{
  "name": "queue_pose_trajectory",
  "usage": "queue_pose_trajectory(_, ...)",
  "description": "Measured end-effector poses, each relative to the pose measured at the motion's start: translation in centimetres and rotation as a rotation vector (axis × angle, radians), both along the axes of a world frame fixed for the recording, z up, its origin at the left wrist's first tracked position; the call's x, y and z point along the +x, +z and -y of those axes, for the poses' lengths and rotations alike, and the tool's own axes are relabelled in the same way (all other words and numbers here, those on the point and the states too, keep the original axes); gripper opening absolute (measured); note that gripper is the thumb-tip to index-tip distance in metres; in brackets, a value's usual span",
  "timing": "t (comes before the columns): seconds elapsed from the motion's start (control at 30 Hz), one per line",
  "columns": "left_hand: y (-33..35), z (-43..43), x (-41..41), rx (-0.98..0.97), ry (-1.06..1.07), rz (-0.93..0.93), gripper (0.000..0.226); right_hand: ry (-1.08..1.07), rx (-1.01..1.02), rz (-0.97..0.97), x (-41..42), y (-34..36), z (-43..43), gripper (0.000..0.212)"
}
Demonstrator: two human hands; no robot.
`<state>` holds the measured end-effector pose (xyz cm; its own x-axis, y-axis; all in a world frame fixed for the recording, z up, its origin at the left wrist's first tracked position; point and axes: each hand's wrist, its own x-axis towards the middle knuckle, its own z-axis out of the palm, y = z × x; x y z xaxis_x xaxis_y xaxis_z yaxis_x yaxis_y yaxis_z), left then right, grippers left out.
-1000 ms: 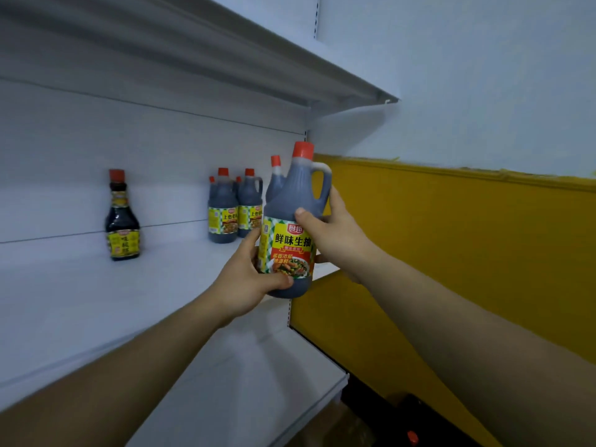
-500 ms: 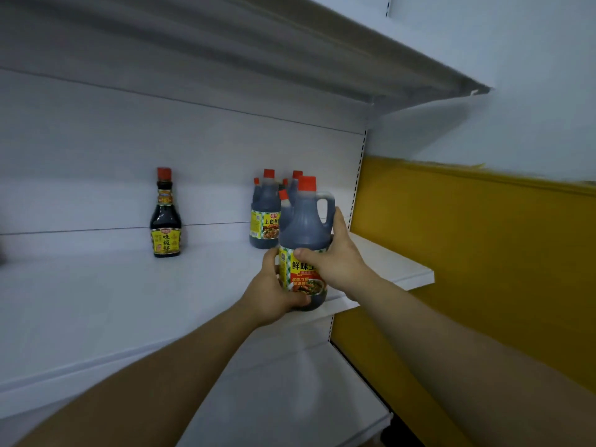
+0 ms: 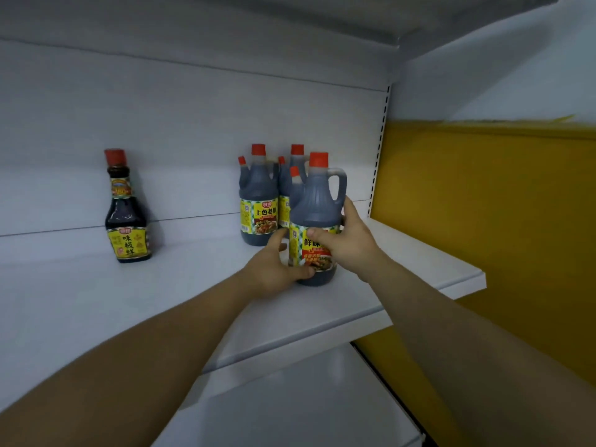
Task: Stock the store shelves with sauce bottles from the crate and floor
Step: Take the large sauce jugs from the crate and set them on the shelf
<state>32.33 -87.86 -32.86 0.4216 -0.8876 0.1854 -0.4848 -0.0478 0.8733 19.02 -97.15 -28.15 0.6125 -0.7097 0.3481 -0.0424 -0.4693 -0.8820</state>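
A dark sauce jug with a red cap, a handle and a yellow label stands upright on the white middle shelf. My left hand wraps its lower left side with the thumb under the label. My right hand grips its right side, fingers across the label. Right behind it stands a cluster of several similar red-capped jugs, touching or nearly touching it.
A smaller dark sauce bottle with a yellow label stands alone at the left of the same shelf. A lower shelf lies below and another shelf overhead. A yellow wall panel borders the shelves on the right.
Both hands carried the jug forward from the shelf's front edge and set it down on the shelf in front of the jug cluster. The view shifted right.
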Motion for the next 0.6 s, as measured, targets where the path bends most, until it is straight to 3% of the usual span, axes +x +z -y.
queue_pose_trajectory(0.1,-0.6,1.9,1.7,0.058,0.063,0.075,0.097,0.007,0.022,0.01,1.7,-0.3,2.6,0.072)
queue_pose_trajectory(0.2,-1.0,3.5,2.6,-0.006,0.111,0.099,0.093,0.003,0.026,0.028,3.4,-0.7,5.0,0.071)
queue_pose_trajectory(0.4,-1.0,7.3,4.6,-0.115,0.126,0.02,0.089,0.023,0.04,0.056,6.4,-1.4,9.1,0.067)
queue_pose_trajectory(0.53,-1.4,9.6,5.1,-0.105,0.163,-0.02,0.071,0.075,0.092,0.084,6.5,-2.0,10.8,0.066)
queue_pose_trajectory(0.6,-1.6,10.2,5.2,-0.09,0.166,0.004,0.074,0.076,0.08,0.093,6.6,-2.2,11.2,0.07)
